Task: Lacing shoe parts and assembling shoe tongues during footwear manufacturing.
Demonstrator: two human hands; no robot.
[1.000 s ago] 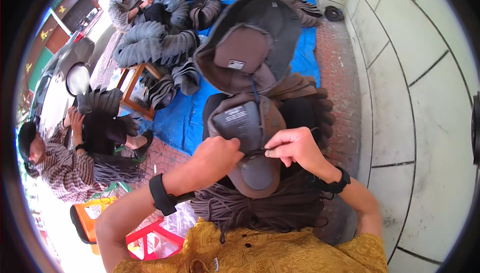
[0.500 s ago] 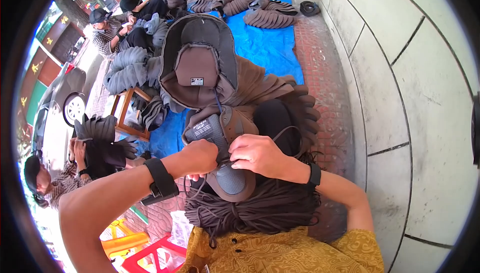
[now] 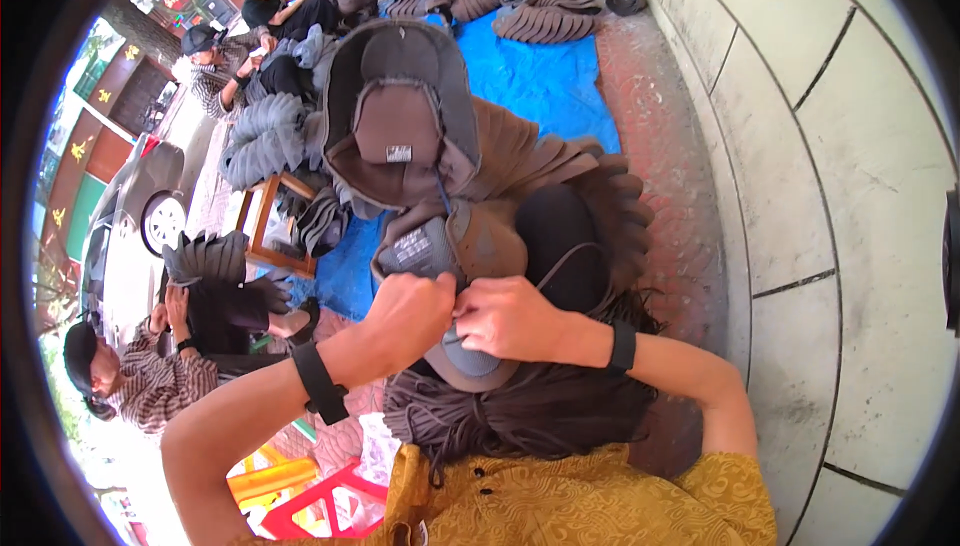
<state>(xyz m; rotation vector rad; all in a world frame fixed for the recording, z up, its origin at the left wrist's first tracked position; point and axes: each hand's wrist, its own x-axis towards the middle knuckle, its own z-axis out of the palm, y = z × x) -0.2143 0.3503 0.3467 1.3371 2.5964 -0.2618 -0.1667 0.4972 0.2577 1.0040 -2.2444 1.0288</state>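
Hands (image 3: pixel 410 311) (image 3: pixel 510 318) pinch brown cap (image 3: pixel 470 246); probably gripping its cord.

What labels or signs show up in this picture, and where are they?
Sewn label: small pale rectangle on the upper brown cap.
Printed patch: pale rectangle inside the cap beside the left hand.
Signboards: red and green panels with yellow marks, far left behind the grey car.

Bare forearms, mustard-yellow top, a dark band on each wrist.

The garment across the bottom is mustard-yellow cloth (image 3: pixel 560 501) with a faint darker pattern and a small button near the neckline. The left hand (image 3: pixel 410 311) has a wide black wristband (image 3: pixel 320 383) behind it, and the right hand (image 3: pixel 515 318) has a narrower black band (image 3: pixel 622 346). No sleeves reach the forearms.
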